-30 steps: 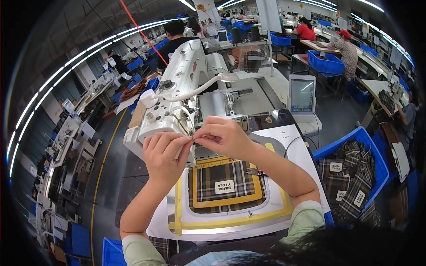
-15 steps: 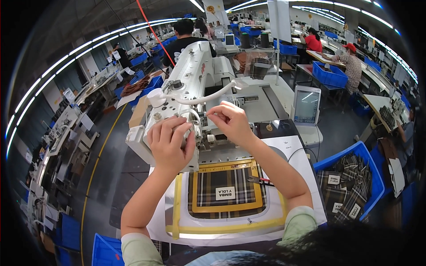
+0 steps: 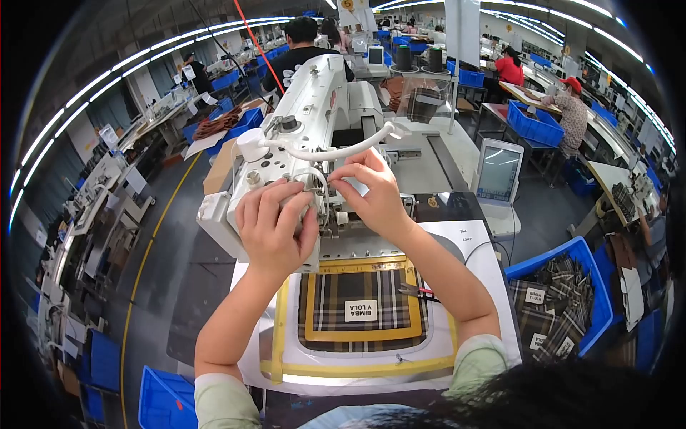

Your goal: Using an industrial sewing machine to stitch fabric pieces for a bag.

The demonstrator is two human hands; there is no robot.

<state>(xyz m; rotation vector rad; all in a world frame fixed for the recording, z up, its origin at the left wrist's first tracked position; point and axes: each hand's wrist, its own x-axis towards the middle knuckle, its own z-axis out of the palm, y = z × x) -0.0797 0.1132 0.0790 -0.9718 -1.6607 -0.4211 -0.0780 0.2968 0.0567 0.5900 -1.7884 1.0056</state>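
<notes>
Both hands are raised at the front of a white sewing machine head (image 3: 314, 107). My left hand (image 3: 275, 225) has its fingers bent together against the head's left front; its fingertips are partly hidden. Across from it, my right hand (image 3: 368, 193) pinches thumb and forefinger beside the needle parts (image 3: 325, 214); anything between them is too small to make out. Below the hands, a plaid fabric piece (image 3: 329, 297) with a white label (image 3: 361, 310) lies inside a yellow-edged frame (image 3: 364, 333). Thread snips (image 3: 423, 293) with red handles rest at the frame's right side, near my right forearm.
A white bendable lamp arm (image 3: 336, 154) curves just above my right hand. To the right stand a control screen (image 3: 498, 171) and a blue bin (image 3: 604, 307) of labelled plaid pieces. Another blue bin (image 3: 161, 397) sits low left. Thread cones (image 3: 404, 58) stand behind; people work farther off.
The view has shifted slightly. My hands stay at the machine head, with the right fingertips a little closer to the left hand. The fabric and snips lie as before.
</notes>
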